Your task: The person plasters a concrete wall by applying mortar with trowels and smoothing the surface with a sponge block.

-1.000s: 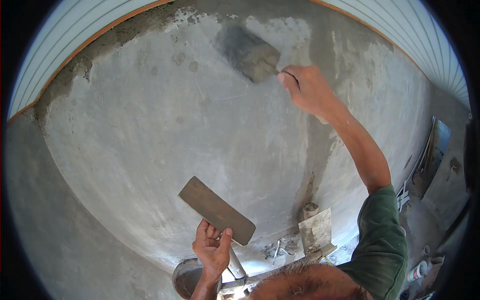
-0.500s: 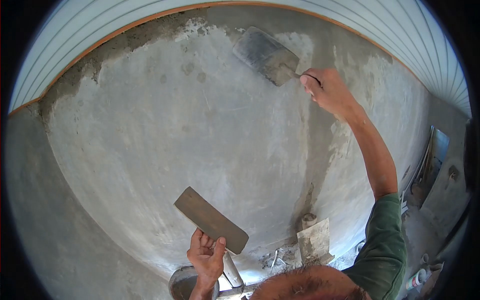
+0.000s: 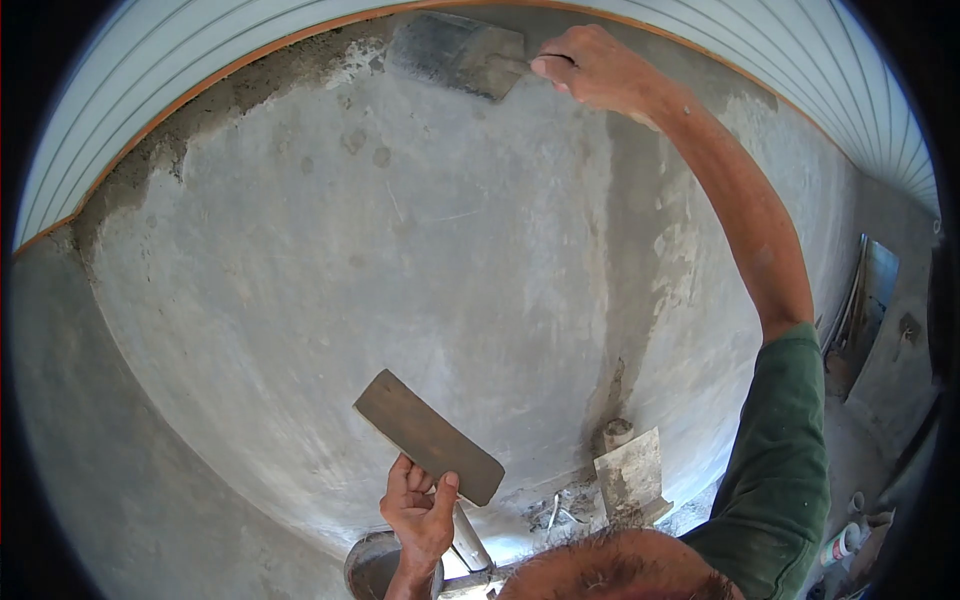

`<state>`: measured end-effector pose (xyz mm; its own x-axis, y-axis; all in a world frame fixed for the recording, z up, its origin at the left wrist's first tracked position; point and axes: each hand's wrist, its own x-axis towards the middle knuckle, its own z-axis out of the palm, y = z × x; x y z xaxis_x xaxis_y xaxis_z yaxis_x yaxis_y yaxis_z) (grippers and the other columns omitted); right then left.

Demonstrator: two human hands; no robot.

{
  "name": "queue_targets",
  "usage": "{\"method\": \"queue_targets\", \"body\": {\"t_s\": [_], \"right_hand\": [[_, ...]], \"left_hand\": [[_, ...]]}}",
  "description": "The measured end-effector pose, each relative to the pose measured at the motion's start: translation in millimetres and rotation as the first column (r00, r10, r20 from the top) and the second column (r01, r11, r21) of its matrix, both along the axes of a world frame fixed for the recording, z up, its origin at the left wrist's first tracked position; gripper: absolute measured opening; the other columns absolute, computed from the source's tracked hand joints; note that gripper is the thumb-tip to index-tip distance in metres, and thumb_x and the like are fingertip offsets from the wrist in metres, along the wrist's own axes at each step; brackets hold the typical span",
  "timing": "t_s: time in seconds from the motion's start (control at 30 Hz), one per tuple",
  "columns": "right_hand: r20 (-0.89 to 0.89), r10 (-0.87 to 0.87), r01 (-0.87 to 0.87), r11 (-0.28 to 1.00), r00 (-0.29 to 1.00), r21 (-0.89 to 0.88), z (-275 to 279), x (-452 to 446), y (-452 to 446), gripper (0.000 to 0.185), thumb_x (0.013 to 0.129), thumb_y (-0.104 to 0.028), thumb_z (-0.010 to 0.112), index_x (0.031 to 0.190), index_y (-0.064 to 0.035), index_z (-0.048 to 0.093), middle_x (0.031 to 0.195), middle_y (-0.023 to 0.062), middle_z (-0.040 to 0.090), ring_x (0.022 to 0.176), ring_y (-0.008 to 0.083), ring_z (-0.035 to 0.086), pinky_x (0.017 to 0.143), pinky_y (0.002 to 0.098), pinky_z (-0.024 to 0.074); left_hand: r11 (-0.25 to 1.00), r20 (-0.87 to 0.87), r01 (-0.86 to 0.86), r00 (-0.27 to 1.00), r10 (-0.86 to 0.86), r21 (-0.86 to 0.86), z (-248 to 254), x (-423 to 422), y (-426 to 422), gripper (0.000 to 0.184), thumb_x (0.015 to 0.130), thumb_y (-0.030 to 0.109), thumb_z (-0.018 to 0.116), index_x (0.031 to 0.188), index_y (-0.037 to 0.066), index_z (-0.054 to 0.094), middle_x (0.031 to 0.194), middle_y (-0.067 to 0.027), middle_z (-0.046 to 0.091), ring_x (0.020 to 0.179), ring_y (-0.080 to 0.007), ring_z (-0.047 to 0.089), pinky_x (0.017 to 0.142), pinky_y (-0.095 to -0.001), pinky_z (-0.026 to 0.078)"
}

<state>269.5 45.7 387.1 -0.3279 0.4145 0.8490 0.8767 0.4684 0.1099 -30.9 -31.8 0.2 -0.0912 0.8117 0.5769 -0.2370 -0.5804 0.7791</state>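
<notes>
High on the grey plastered wall [image 3: 370, 270], a wide-bladed trowel [image 3: 450, 55] lies near or against the surface; contact cannot be told for certain. My right hand [image 3: 605, 70] is closed around its handle, the arm stretched up. Lower down, my left hand [image 3: 418, 515] grips a flat rectangular plastering float [image 3: 430, 435], held tilted in front of the wall with its broad face showing. Rough, darker mortar [image 3: 230, 110] runs along the wall's top left edge, beside the trowel blade.
White panelling [image 3: 170, 70] with an orange-brown edge strip borders the wall above. A bucket [image 3: 365, 570] stands below my left hand. A pipe stub [image 3: 617, 433] and a stained board [image 3: 632, 475] are at the wall's foot. Boards [image 3: 878, 290] lean at the right.
My right hand has moved the trowel up and to the left along the upper wall, and its blade has turned more level. My left hand and the float have barely shifted.
</notes>
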Motion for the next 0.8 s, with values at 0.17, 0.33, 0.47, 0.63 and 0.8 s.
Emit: {"method": "queue_targets", "body": {"t_s": [0.17,0.33,0.47,0.63,0.8], "right_hand": [[-0.235,0.006,-0.047,0.985,0.972,-0.169,-26,37,-7,0.036,0.098,-0.030,0.053,0.072,-0.0050,0.051,0.068,0.0013,0.048,0.058,0.0115,0.044,0.050,0.0296,0.0379],[-0.344,-0.062,-0.003,0.982,0.937,-0.187,-119,100,-15,0.040,0.098,-0.042,0.059,0.104,-0.0042,0.069,0.073,0.0000,0.055,0.062,0.0083,0.051,0.054,0.0245,0.0412],[-0.396,-0.017,-0.252,0.744,0.918,-0.618,-261,117,-62,0.033,0.099,-0.030,0.055,0.093,0.0005,0.065,0.064,-0.0008,0.051,0.051,0.0056,0.042,0.047,0.0245,0.0321],[-0.122,-0.291,-0.135,-0.025,0.949,-0.991,-407,112,-113,0.027,0.097,-0.018,0.056,0.080,0.0013,0.062,0.058,0.0029,0.051,0.050,0.0091,0.046,0.049,0.0301,0.0381],[0.403,-0.173,0.327,-0.346,0.899,-0.879,-507,166,-180,0.022,0.085,-0.010,0.060,0.091,0.0083,0.069,0.081,0.0232,0.071,0.073,0.0362,0.070,0.065,0.0454,0.0529]], "left_hand": [[1.000,-0.013,-0.027,1.000,0.026,-0.006,-4,-3,0,0.059,0.092,-0.005,0.066,0.141,-0.017,0.034,0.129,-0.0257,0.060,0.118,-0.0270,0.062,0.087,-0.0302,0.057],[0.960,0.065,-0.275,0.958,0.278,-0.051,-2,-31,-23,0.060,0.091,-0.005,0.068,0.140,-0.018,0.037,0.122,-0.0179,0.063,0.100,-0.0180,0.064,0.074,-0.0246,0.052],[0.817,0.176,-0.543,0.800,0.574,-0.194,-29,-79,-37,0.051,0.088,-0.006,0.068,0.133,-0.017,0.045,0.094,-0.0040,0.061,0.079,-0.0069,0.055,0.068,-0.0201,0.046],[0.819,-0.095,-0.574,0.815,0.572,0.008,-111,-178,-64,0.042,0.088,-0.005,0.066,0.126,-0.013,0.051,0.092,-0.0110,0.065,0.076,-0.0123,0.061,0.065,-0.0227,0.052],[0.930,-0.090,-0.344,0.938,0.334,-0.127,-90,-114,-46,0.046,0.086,-0.005,0.067,0.128,-0.009,0.050,0.105,-0.0203,0.069,0.080,-0.0209,0.068,0.063,-0.0277,0.059]]}}
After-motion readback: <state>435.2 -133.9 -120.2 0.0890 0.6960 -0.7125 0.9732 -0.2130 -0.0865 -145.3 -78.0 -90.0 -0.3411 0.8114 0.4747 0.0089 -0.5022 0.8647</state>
